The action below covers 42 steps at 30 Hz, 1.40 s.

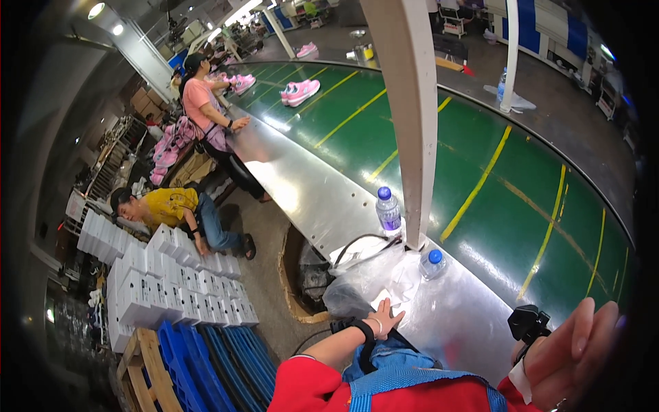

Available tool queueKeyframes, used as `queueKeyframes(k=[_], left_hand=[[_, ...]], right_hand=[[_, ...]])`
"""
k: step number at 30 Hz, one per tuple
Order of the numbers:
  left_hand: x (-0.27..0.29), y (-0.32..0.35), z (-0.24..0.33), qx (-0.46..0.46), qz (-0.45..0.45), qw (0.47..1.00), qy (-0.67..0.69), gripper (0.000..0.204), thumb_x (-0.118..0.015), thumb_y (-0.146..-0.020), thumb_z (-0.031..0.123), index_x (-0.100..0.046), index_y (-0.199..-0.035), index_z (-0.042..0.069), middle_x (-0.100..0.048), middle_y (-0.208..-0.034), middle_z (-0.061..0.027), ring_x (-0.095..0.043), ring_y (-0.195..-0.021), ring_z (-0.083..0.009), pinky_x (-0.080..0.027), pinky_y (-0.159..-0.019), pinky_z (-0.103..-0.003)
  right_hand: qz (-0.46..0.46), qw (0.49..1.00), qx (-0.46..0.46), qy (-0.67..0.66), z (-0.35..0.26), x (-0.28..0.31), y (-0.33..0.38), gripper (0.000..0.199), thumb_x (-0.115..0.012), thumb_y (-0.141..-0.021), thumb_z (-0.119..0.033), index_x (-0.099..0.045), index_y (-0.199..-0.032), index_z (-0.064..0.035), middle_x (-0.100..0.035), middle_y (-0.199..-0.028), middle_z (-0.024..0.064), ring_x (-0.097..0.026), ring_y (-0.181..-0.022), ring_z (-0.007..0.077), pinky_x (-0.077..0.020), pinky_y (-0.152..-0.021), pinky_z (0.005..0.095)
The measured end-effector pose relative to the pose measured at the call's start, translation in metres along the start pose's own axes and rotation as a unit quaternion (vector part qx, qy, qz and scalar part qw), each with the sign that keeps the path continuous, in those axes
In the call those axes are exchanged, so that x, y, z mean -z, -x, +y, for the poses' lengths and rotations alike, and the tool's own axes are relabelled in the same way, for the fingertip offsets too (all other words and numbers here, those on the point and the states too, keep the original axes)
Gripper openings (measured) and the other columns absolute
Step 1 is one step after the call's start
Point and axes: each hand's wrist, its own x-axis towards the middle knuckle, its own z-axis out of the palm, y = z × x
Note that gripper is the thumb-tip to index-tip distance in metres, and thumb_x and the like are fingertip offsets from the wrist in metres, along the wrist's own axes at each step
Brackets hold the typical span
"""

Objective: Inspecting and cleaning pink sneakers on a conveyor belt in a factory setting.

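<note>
My left hand (386,320) lies at the near edge of the metal side table (473,316), fingers stretched and spread. It touches a piece of white paper or cloth (382,298) beside a crumpled clear plastic bag (350,292); no grip on either shows. Close to the camera at the lower right, my right hand (573,353) is raised with its fingers extended and nothing visible in them. A small black device (527,323) is strapped at that wrist. Two clear bottles with blue caps stand near the left hand: one upright with a purple label (388,211), another (432,264) closer.
A green conveyor belt (473,172) with yellow lines runs beyond the table, carrying pink shoes (300,92). A white post (406,117) rises at the table. At left, a person in yellow (168,206) crouches by stacked white boxes (147,299); a person in pink (202,103) stands farther along.
</note>
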Motion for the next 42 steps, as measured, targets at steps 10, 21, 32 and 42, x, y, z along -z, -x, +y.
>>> queueKeyframes(k=[10,21,32,42], left_hand=[[-0.009,0.01,-0.002,-0.011,0.038,0.999,0.032,0.089,-0.066,-0.066,0.011,-0.014,-0.136,0.027,0.002,-0.136,-0.0314,-0.011,-0.127,-0.0435,-0.033,-0.092,-0.049],[-0.061,0.051,-0.036,-0.096,0.295,0.914,0.263,0.04,-0.06,-0.073,0.012,-0.05,-0.111,0.01,-0.048,-0.103,-0.0125,-0.048,-0.097,-0.0273,-0.041,-0.084,-0.034],[-0.118,0.114,-0.153,-0.032,0.159,0.944,0.287,0.034,-0.056,-0.078,0.018,-0.052,-0.11,0.006,-0.051,-0.099,-0.0158,-0.05,-0.096,-0.0316,-0.041,-0.085,-0.037],[-0.145,0.187,-0.326,0.096,0.21,0.926,0.3,0.039,-0.055,-0.077,0.019,-0.049,-0.113,0.005,-0.051,-0.103,-0.0194,-0.05,-0.097,-0.0345,-0.041,-0.085,-0.038]], right_hand=[[0.402,0.866,-0.192,0.229,0.057,-0.039,0.052,0.029,-0.064,-0.076,-0.029,-0.052,-0.084,-0.0039,-0.046,-0.085,0.0079,-0.044,-0.078,0.0164,-0.035,-0.07,0.0266],[0.275,0.846,-0.369,0.269,0.109,-0.058,0.053,0.026,-0.063,-0.078,-0.022,-0.054,-0.088,0.0,-0.05,-0.087,0.0099,-0.048,-0.082,0.0182,-0.0372,-0.075,0.027],[-0.062,0.807,-0.515,0.283,0.228,-0.156,0.053,0.032,-0.067,-0.067,-0.008,-0.055,-0.096,-0.0039,-0.052,-0.091,0.0137,-0.051,-0.086,0.0308,-0.0413,-0.075,0.0349],[-0.163,0.766,-0.582,0.216,0.354,-0.262,0.044,0.036,-0.066,-0.068,-0.012,-0.052,-0.1,-0.0032,-0.051,-0.094,0.0167,-0.05,-0.09,0.0338,-0.0413,-0.078,0.0364]])
